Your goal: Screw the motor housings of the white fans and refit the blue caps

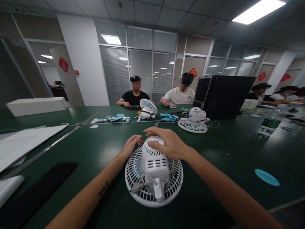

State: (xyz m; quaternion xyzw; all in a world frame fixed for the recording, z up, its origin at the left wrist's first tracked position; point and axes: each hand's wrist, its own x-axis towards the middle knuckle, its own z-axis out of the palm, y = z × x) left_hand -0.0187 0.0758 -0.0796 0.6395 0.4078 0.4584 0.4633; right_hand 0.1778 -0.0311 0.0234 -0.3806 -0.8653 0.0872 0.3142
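Note:
A small white fan [156, 163] lies face down in front of me, its round grille [133, 178] flat on the green table. The motor housing points up, and a white cord and plug wrap around its stand. Over the top of the housing curves my right hand [169, 143], thumb on the near side and fingers reaching across the far side. My left hand [131, 146] is at the grille's far left edge, its fingers loosely bent beside the housing with nothing in them. Whether its fingertips touch the fan is hard to tell.
Another white fan [196, 119] lies face down ahead; a third fan [147, 109] leans near two seated people. Blue blades [168, 116], a black computer case [221, 95], a bottle [268, 125], a blue disc [267, 177], paper [28, 143] and a long black object [40, 190] are around.

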